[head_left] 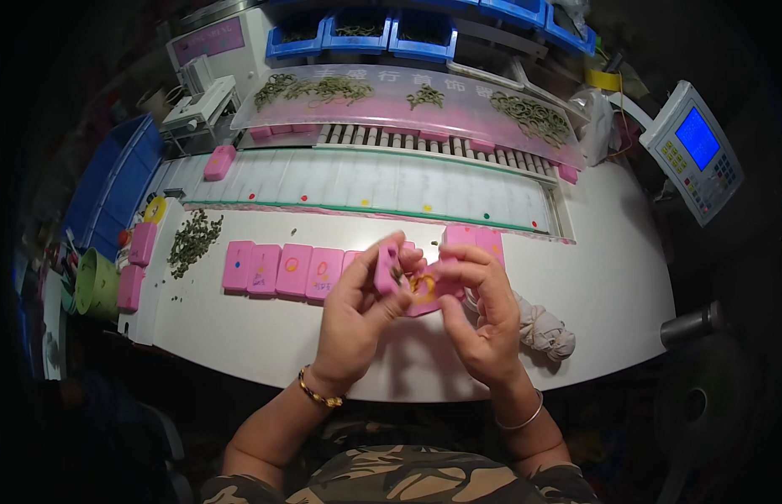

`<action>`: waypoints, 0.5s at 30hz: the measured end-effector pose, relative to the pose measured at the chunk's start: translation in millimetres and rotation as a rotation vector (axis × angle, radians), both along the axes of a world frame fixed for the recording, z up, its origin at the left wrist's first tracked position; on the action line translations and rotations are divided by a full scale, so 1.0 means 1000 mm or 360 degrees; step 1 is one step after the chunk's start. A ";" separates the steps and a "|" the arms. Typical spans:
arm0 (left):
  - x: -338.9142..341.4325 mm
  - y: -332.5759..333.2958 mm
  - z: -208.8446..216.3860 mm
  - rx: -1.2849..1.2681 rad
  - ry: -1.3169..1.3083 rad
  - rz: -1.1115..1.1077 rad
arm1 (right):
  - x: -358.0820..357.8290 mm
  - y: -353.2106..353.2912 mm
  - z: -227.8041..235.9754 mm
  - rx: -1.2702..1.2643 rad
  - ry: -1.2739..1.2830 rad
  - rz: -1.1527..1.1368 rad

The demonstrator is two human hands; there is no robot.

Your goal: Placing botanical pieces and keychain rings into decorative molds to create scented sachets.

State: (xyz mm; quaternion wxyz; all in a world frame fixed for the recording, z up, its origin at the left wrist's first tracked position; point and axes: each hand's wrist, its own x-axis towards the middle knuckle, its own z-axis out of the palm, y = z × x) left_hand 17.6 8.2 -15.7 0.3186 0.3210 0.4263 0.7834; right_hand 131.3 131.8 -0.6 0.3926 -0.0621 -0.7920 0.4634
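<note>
Above the table's front middle, a pink rubber mold (389,270) is parted, with a dark greenish piece on its inner side. My left hand (357,304) grips its upright left part between thumb and fingers. The other part (425,290) lies tilted between the hands and bears a yellow ring-shaped mark. My right hand (483,312) has its fingers curled round that part's right edge. Behind the hands runs a row of closed pink molds (292,270) with coloured marks, partly hidden by my left hand.
Small green pieces (194,242) are heaped at left. A rolled white cloth (544,329) lies beside my right hand. Beyond are a glass-topped conveyor (357,181), a translucent shelf (391,84) with green pieces, blue bins (355,42), and a control panel (693,151) at right.
</note>
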 end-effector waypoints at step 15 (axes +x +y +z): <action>-0.010 0.011 0.006 -0.0463 -0.0669 0.0027 | -0.005 -0.022 0.012 0.0044 -0.0203 -0.0148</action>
